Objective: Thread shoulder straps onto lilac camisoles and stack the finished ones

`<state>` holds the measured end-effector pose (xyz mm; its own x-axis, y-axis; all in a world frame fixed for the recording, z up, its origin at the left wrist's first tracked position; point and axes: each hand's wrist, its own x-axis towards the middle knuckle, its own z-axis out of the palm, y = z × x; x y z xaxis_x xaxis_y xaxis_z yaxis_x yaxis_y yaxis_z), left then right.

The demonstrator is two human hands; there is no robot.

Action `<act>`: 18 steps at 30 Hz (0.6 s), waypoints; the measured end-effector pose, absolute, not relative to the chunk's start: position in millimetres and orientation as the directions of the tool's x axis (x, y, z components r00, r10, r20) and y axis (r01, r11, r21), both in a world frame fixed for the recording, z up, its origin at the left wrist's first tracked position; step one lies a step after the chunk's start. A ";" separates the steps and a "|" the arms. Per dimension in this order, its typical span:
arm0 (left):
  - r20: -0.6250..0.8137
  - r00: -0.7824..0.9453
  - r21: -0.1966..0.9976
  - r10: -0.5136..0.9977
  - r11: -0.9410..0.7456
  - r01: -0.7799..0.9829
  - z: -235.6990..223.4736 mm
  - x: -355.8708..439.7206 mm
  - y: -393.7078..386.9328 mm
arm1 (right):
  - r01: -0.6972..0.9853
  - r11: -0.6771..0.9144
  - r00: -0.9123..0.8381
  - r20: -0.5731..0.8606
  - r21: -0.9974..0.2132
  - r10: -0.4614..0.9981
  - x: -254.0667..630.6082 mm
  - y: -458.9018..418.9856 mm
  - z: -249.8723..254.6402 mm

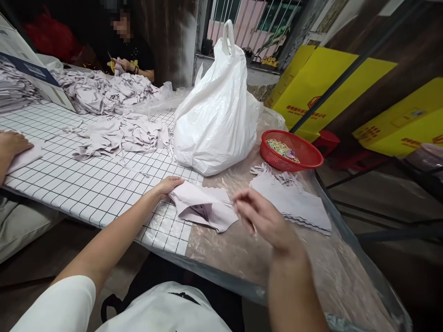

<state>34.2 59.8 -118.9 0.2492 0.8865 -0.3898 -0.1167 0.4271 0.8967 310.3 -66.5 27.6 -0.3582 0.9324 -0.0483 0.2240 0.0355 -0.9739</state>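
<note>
My left hand (170, 185) grips the left end of a pale pink cloth piece (221, 213) that lies at the table's near edge. The cloth is folded, and a gap in its near side shows a shadowed inside with dark marks. Just beyond the cloth's right end is my right hand (259, 214), a little blurred, its fingers loosely bent and apart with nothing visible in them. Further right lies a flat stack of similar cloth pieces (294, 203), with thin strips bunched along its far edge.
A white plastic bag (218, 110) stands behind the cloth. A red basket (292, 163) of small pale items sits by the right edge. Heaped cloth (104, 92) covers the far left. A person's hand (14, 145) rests on cloth at left; another person (129, 55) holds yellow-handled scissors (112, 67).
</note>
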 end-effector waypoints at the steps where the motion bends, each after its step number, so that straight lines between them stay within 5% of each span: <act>1: -0.384 0.246 0.903 0.890 0.417 -0.099 -117.8 31.7 59.2 | 0.300 0.128 -0.510 -0.045 -0.945 0.859 319.4 -82.5 39.6; 4: -0.361 0.263 0.920 0.895 0.389 -0.059 -108.3 26.5 54.4 | 0.475 0.415 -0.697 -0.043 -0.776 0.716 336.1 -109.8 54.0; 7: -0.304 0.374 0.950 0.876 0.307 0.051 -86.4 28.0 45.0 | 0.730 0.469 -0.473 0.128 -0.496 0.872 328.8 -89.5 33.0; 9: -0.233 0.523 0.972 0.820 0.173 0.161 -65.1 34.1 37.8 | 0.769 0.486 -0.420 0.245 -0.415 0.874 311.8 -55.1 9.8; 12: -0.126 0.718 0.978 0.685 -0.036 0.206 -27.7 44.9 29.7 | 0.561 0.608 -0.640 0.172 -0.561 0.749 284.6 -0.8 -15.8; 15: -0.090 0.783 0.967 0.615 -0.133 0.215 7.8 41.6 27.4 | 0.392 0.483 -0.758 0.022 -0.783 0.652 281.4 26.0 -19.2; 18: -0.124 0.779 0.943 0.615 -0.172 0.286 33.8 15.5 27.9 | 0.371 0.324 -0.736 -0.063 -0.870 0.674 311.7 20.1 -8.8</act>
